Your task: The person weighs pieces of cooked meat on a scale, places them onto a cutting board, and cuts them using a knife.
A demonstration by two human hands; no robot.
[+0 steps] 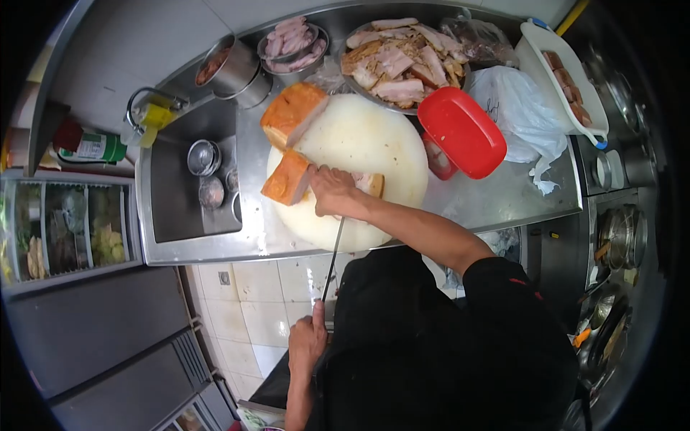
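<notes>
Orange-skinned and probably weighty, firm but greasy, the meat block [287, 178] on our round board [359, 136] is best held across its top. Our right hand [333, 189] rests against it, fingers bent; our left hand [307, 337] grips a knife [333, 266]. Beyond, a metal bowl [382, 105] holds cut meat [395, 61].

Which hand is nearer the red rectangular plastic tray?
The right hand, on the meat left of the tray. The left hand, holding a thin knife, is farther, before the steel counter.
</notes>
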